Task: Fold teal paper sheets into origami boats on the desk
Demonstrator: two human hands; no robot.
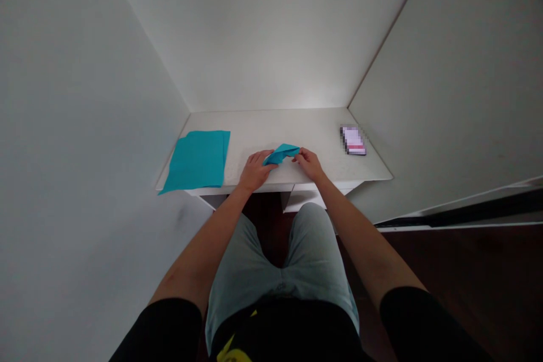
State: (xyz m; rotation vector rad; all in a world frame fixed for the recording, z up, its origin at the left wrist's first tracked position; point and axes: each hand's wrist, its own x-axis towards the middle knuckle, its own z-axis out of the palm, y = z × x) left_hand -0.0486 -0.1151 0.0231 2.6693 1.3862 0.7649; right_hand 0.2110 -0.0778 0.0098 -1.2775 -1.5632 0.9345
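A small folded piece of turquoise paper [281, 153] is held between my two hands, just above the front half of the white desk. My left hand [255, 171] grips its left end, with the thumb below and the fingers above. At its right end, my right hand [309, 163] pinches a corner between thumb and fingertips. The paper has several creases, and its lower edge is uneven. Flat on the desk to the left lie larger turquoise sheets [198, 159], overlapping, with one corner reaching past the front edge.
A phone [353, 141] with a lit, blurred screen lies on the right of the white desk [254, 120]. White walls close in the desk at the left, back and right. Under the desk's front edge is a white drawer or compartment [303, 199]. My legs are below.
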